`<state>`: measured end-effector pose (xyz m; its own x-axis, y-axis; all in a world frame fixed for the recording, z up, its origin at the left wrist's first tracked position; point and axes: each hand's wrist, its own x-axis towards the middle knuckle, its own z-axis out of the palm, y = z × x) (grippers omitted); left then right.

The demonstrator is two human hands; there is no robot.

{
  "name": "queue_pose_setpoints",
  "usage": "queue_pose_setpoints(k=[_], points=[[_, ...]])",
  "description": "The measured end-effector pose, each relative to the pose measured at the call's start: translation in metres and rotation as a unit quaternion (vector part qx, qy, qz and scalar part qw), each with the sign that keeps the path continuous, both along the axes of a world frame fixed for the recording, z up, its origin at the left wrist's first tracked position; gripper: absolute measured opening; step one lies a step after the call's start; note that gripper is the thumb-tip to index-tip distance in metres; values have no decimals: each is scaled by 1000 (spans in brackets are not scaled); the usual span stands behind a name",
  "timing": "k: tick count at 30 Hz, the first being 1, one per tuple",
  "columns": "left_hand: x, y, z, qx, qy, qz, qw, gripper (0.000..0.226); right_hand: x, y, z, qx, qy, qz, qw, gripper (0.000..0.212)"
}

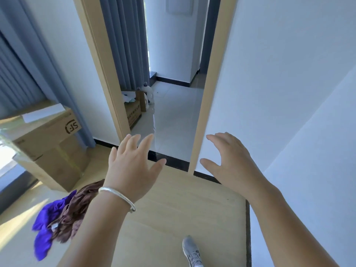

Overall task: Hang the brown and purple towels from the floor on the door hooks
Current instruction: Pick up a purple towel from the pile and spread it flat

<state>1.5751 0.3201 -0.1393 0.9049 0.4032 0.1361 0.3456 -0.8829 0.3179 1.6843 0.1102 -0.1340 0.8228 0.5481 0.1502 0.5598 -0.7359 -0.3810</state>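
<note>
A brown towel [77,211] lies crumpled on the light wood floor at lower left, partly behind my left forearm. A purple towel [45,224] lies under and to the left of it. My left hand [131,168], with a silver bangle on the wrist, is held out above the floor, fingers spread and empty, up and to the right of the towels. My right hand [229,160] is also spread and empty, in front of the white wall by the doorway. No door hooks are in view.
A cardboard box [48,143] stands at the left, just behind the towels, beside blue-grey curtains [28,60]. An open doorway with a light wood frame [208,97] leads to a tiled room holding another box [133,110]. My grey shoe [191,251] is at the bottom.
</note>
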Motion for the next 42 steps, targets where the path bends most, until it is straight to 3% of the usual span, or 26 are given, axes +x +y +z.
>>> queue_pose_setpoints(k=[9,15,23,30,35,42], points=[[67,64,3,23,18,180,983,65,143,107,5,6,5,168,986,62],[63,97,-3,10,32,305,952,70,175,188,3,0,17,299,954,61],[25,165,-28,-19,24,425,905,68,157,309,-26,-35,38,431,901,65],[-33,283,-70,-64,14,505,861,67,115,456,-76,-98,32,501,859,67],[-70,382,-115,-115,14,561,820,68,82,573,-119,-159,28,548,821,69],[-107,482,-192,-199,20,570,797,70,44,692,-194,-221,34,601,767,68]])
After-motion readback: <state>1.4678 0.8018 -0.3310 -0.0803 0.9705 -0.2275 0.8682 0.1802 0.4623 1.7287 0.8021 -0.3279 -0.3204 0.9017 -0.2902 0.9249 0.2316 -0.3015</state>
